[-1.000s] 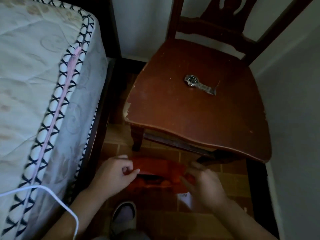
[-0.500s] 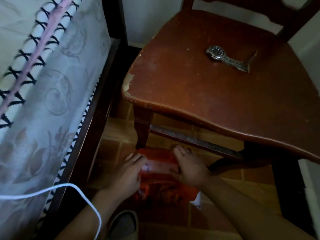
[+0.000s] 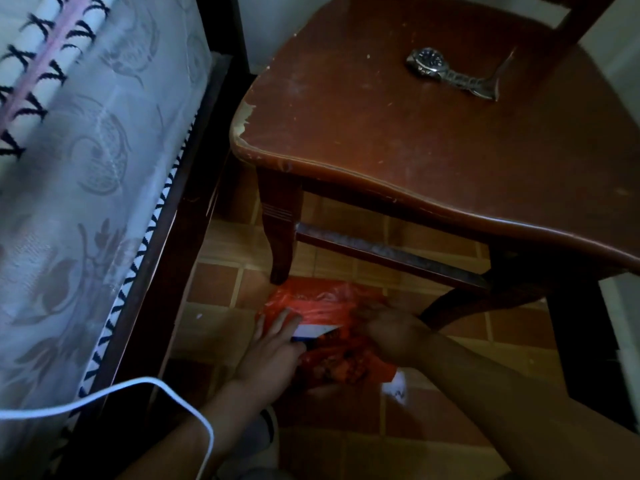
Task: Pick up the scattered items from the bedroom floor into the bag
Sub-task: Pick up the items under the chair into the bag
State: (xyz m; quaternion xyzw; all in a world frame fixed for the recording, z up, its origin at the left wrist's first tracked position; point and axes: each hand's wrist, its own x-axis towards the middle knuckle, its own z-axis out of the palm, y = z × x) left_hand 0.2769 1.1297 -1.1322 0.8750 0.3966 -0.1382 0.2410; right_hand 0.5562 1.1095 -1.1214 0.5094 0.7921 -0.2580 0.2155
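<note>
Where both hands held the bag's mouth a second ago, the left hand point(image 3: 268, 355) now slides a flat white item point(image 3: 317, 331) into the red bag point(image 3: 332, 341) on the floor; the right hand point(image 3: 391, 332) grips its rim, so packing advances.

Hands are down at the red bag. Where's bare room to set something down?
Chair seat is bare between its chipped front-left corner and the watch near the back. Tile floor is open between the bed frame and the red bag. Crowded at the bag: left hand, right hand, chair leg.
</note>
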